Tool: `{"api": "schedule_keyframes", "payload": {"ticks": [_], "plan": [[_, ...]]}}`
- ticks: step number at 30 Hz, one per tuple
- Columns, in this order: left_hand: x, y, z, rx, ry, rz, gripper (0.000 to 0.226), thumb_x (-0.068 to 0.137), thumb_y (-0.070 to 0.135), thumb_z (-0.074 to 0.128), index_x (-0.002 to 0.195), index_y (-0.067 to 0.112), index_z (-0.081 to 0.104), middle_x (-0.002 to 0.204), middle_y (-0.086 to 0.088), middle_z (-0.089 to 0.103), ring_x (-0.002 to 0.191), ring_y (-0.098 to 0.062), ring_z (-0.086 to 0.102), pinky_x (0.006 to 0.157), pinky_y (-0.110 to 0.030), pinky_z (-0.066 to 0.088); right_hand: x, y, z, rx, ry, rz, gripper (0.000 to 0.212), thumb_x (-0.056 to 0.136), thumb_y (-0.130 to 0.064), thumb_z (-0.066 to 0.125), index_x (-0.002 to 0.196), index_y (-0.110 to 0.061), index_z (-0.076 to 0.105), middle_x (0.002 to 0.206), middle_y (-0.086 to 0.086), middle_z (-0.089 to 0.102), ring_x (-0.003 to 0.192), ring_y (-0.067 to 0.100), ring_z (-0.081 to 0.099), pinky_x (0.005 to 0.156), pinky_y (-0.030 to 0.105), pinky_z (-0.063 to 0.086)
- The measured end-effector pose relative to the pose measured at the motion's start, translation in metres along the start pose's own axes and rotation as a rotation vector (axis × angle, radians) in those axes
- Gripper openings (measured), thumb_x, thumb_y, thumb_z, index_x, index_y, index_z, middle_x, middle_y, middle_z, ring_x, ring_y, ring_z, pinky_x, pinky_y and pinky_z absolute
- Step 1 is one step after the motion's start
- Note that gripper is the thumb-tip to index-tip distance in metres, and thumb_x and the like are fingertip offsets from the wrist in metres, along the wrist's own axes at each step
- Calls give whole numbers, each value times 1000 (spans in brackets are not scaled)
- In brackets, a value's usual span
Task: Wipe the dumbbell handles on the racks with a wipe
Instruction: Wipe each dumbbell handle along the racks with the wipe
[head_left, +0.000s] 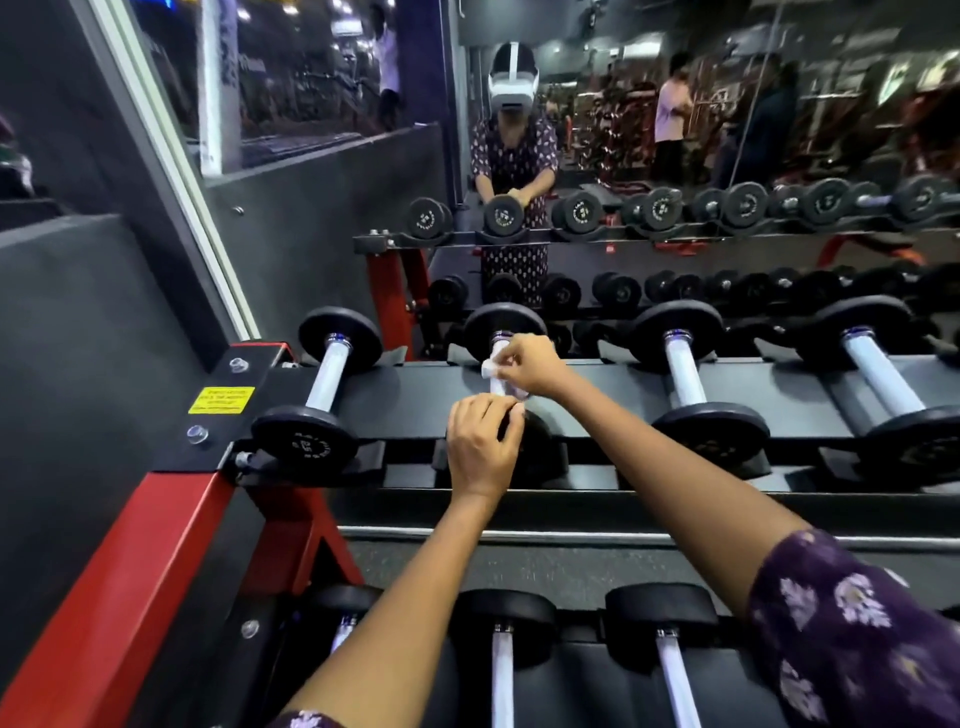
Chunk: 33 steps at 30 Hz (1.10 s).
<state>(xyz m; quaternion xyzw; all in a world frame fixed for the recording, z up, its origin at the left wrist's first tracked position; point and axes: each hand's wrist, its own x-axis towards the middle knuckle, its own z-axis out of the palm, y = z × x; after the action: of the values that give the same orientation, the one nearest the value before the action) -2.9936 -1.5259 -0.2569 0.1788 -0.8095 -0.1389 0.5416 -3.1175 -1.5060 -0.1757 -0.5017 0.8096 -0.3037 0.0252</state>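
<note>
1. On the rack's (415, 382) top tier, the second dumbbell (506, 332) from the left end lies with its handle (497, 385) pointing toward the mirror (675, 104).
2. The right hand (530, 366) pinches a white wipe (491, 368) against the far part of that handle, fingers curled round it.
3. The left hand (480, 447) rests on the dumbbell's near plate, fingers curled over its top edge, gripping it.
4. Neighbouring dumbbells (691, 374) sit on either side along the same tier.
5. A yellow label (221, 400) marks the rack's left end.
</note>
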Motion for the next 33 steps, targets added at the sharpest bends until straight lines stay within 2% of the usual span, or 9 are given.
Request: {"api": "schedule_keyframes", "payload": {"ticks": [3, 6, 9, 12, 16, 23, 27, 29, 33], "plan": [[5, -7, 2, 77, -1, 53, 31, 90, 27, 50, 74, 7, 67, 68, -5, 60, 61, -25, 53, 65, -29, 34, -14, 3, -4, 27, -82, -41, 17, 81, -17, 68, 91, -4, 75, 88, 16, 70, 75, 13, 51, 55, 6, 30], [4, -5, 6, 139, 30, 70, 34, 94, 28, 47, 74, 7, 66, 68, -7, 56, 61, -25, 50, 63, -32, 34, 2, 6, -9, 47, -21, 13, 20, 82, -17, 68, 94, -1, 73, 93, 20, 70, 79, 15, 54, 56, 4, 31], [-1, -2, 10, 144, 83, 62, 42, 100, 31, 39, 79, 7, 67, 78, -8, 60, 74, -22, 48, 71, -31, 35, 18, 5, -3, 88, 34, 61, 19, 85, -12, 62, 86, 3, 73, 82, 22, 67, 74, 24, 53, 54, 12, 33], [-4, 1, 14, 136, 115, 28, 52, 105, 34, 31, 85, 7, 69, 91, -10, 65, 88, -24, 54, 81, -35, 39, 1, 6, 3, 44, 12, -73, 14, 84, -4, 61, 87, 3, 73, 74, 3, 57, 79, 23, 49, 70, 24, 34], [-10, 4, 18, 151, 92, 64, 51, 106, 29, 28, 95, 5, 72, 104, -11, 68, 108, -24, 50, 95, -43, 37, -12, 13, -5, 25, -42, -132, 19, 81, -12, 68, 96, -1, 73, 98, 20, 66, 93, 27, 59, 70, 20, 28], [-13, 5, 12, 137, 54, 93, 49, 106, 31, 25, 112, 5, 66, 113, -12, 67, 122, -26, 43, 113, -38, 19, 13, 15, -2, 136, 106, -13, 17, 80, -7, 67, 91, 5, 66, 93, 19, 68, 84, 25, 59, 72, 20, 37], [-24, -1, 12, 239, -32, 135, 45, 103, 42, 27, 132, 13, 45, 136, -9, 47, 134, -30, 32, 119, -37, 7, -19, 19, 0, 142, -70, -116, 14, 79, -7, 68, 90, 1, 71, 91, 19, 69, 80, 21, 59, 72, 20, 42], [-26, -3, 13, 287, -49, 161, 49, 102, 46, 27, 136, 12, 40, 140, -8, 38, 135, -32, 29, 119, -39, 5, -17, 19, -3, 112, -138, -124, 15, 79, -8, 68, 91, -1, 72, 89, 17, 70, 77, 17, 58, 65, 11, 39], [-25, -7, 14, 332, -39, 186, 49, 101, 47, 30, 134, 11, 39, 137, -9, 39, 132, -34, 32, 118, -41, 8, 13, 13, -10, 155, 45, 0, 14, 77, -5, 68, 89, 1, 72, 81, 21, 66, 74, 15, 50, 56, 15, 29]]}}
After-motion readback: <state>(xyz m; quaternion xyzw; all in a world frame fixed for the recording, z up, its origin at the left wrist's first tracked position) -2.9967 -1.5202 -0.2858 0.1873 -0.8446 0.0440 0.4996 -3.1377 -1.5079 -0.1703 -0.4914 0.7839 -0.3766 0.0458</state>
